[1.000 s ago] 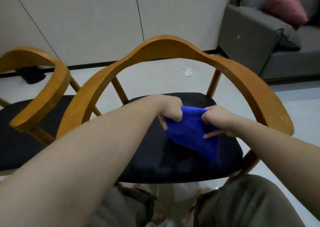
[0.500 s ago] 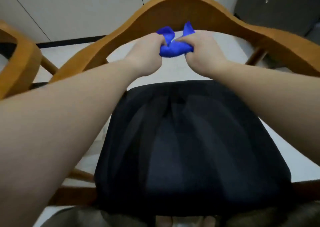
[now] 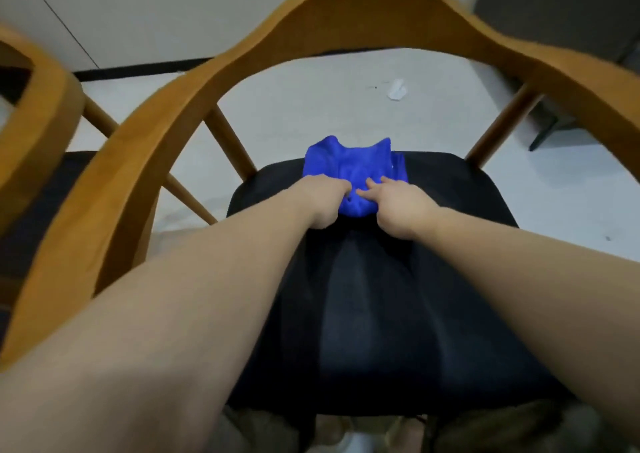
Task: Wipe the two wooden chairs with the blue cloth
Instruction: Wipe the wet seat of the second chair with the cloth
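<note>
The blue cloth [image 3: 349, 165] lies bunched at the far edge of the black seat [image 3: 381, 307] of the near wooden chair [image 3: 346, 6]. My left hand [image 3: 320, 200] grips the cloth's near left part with curled fingers. On the near right part, my right hand [image 3: 398, 207] pinches the cloth between thumb and fingers. Both hands sit low on the seat, under the chair's curved wooden back rail. The second wooden chair [image 3: 38, 106] stands to the left, with only part of its rail and dark seat in view.
A white scrap [image 3: 397, 90] lies on the pale floor beyond the chair. A dark grey piece of furniture [image 3: 554, 13] stands at the top right against the white wall [image 3: 156, 9]. My knees [image 3: 502, 428] press close to the seat's front edge.
Both hands have come down from the back rail to the seat's far edge, bringing the cloth with them. The cloth now rests spread on the seat instead of bunched between my fists.
</note>
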